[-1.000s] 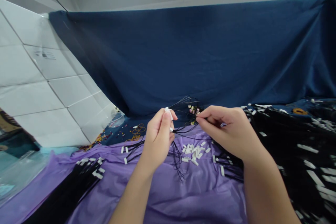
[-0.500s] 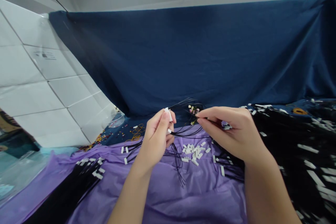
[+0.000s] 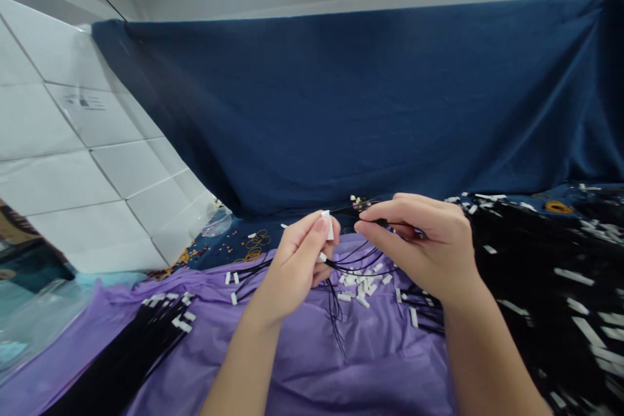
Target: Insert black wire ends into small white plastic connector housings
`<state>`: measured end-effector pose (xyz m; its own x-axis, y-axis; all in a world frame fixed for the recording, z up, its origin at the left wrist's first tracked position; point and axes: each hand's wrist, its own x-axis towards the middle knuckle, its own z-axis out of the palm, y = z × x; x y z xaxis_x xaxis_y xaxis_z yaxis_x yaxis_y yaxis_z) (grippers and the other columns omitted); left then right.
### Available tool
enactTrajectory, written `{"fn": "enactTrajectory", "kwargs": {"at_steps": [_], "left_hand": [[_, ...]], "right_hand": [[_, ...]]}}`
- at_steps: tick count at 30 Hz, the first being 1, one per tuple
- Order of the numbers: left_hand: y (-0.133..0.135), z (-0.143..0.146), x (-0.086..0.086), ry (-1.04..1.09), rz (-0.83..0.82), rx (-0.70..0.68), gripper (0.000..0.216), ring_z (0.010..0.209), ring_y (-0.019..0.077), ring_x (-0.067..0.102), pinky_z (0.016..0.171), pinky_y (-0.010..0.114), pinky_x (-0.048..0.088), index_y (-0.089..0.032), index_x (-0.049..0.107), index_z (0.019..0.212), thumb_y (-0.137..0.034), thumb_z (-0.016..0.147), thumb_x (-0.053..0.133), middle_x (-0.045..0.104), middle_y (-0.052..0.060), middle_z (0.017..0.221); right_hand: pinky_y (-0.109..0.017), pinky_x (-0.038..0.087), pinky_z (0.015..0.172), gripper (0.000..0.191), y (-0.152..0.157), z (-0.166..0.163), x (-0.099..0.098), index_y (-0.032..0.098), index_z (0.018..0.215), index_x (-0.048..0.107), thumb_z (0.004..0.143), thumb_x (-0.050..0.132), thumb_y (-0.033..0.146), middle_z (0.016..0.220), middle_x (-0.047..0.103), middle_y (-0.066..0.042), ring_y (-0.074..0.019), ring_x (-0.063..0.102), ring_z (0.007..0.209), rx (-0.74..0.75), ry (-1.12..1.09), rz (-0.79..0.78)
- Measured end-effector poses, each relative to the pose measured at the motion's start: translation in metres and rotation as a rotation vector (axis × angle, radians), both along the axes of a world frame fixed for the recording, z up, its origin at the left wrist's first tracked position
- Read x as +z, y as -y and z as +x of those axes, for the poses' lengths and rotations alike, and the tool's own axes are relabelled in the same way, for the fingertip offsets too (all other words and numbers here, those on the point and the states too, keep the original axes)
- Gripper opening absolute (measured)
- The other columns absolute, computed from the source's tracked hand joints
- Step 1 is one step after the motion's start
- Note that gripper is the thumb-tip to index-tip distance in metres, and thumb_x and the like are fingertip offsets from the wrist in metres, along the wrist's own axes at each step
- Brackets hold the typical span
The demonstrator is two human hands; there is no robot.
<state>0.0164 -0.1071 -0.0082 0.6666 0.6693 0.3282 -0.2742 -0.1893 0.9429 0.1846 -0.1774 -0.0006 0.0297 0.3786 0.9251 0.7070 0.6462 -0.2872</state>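
My left hand point(image 3: 297, 263) is closed, pinching a small white connector point(image 3: 328, 225) between thumb and forefinger, with a few thin black wires point(image 3: 355, 260) running out under the fingers. My right hand point(image 3: 424, 247) is closed in a pinch on the end of one black wire, its fingertips almost touching the connector. Below the hands a small heap of loose white connectors point(image 3: 358, 281) lies on the purple sheet point(image 3: 302, 364). More black wires hang down from my left hand onto that sheet.
A bundle of black wires with white ends point(image 3: 141, 338) lies at the lower left. A large mass of black wires with connectors point(image 3: 550, 286) fills the right. Yellow rubber bands point(image 3: 256, 244) and a clear bag point(image 3: 217, 221) lie behind. A dark blue cloth point(image 3: 370, 104) hangs at the back.
Both hands have moved toward each other; the left hand with the connector shifted right and slightly down, and the right hand's pinched wire end has come close to the connector.
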Motion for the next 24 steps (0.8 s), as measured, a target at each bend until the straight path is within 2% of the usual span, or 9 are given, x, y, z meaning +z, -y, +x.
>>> {"fn": "enactTrajectory", "kwargs": {"at_steps": [3, 7, 18, 24], "left_hand": [[0.0001, -0.0002, 0.0002, -0.017, -0.016, -0.024, 0.038, 0.043, 0.0034, 0.014, 0.038, 0.015, 0.02, -0.018, 0.049, 0.074, -0.049, 0.096, 0.049, 0.028, -0.008, 0.055], [0.0004, -0.0004, 0.0008, -0.047, -0.035, -0.052, 0.039, 0.044, 0.0039, 0.014, 0.038, 0.016, 0.016, -0.018, 0.048, 0.073, -0.05, 0.096, 0.049, 0.028, -0.007, 0.056], [0.0032, -0.0016, -0.0022, -0.093, -0.039, -0.136, 0.036, 0.045, 0.0047, 0.017, 0.039, 0.017, 0.019, -0.019, 0.051, 0.079, -0.049, 0.097, 0.046, 0.03, -0.007, 0.059], [0.0039, 0.001, -0.0037, -0.106, -0.065, -0.137, 0.037, 0.043, 0.0033, 0.017, 0.038, 0.015, 0.019, -0.018, 0.051, 0.079, -0.051, 0.096, 0.047, 0.032, -0.007, 0.06]], "right_hand": [[-0.02, 0.033, 0.048, 0.004, 0.0005, 0.001, 0.0008, 0.015, 0.084, 0.072, 0.083, 0.073, 0.011, 0.061, 0.052, 0.005, -0.0042, 0.04, 0.052, 0.049, 0.005, -0.012], [-0.021, 0.035, 0.049, 0.005, -0.0002, 0.0024, 0.0004, 0.013, 0.088, 0.074, 0.084, 0.072, 0.011, 0.06, 0.049, 0.005, -0.0048, 0.042, 0.052, 0.038, 0.017, -0.023], [-0.021, 0.041, 0.051, 0.006, -0.0009, 0.0001, 0.0013, 0.009, 0.087, 0.076, 0.083, 0.071, 0.008, 0.066, 0.061, -0.001, -0.0063, 0.05, 0.055, 0.094, 0.016, -0.02], [-0.021, 0.042, 0.054, 0.008, 0.0019, 0.0034, 0.0019, 0.012, 0.087, 0.076, 0.085, 0.069, 0.008, 0.069, 0.064, -0.002, -0.0068, 0.053, 0.058, 0.119, 0.029, -0.061]]}}
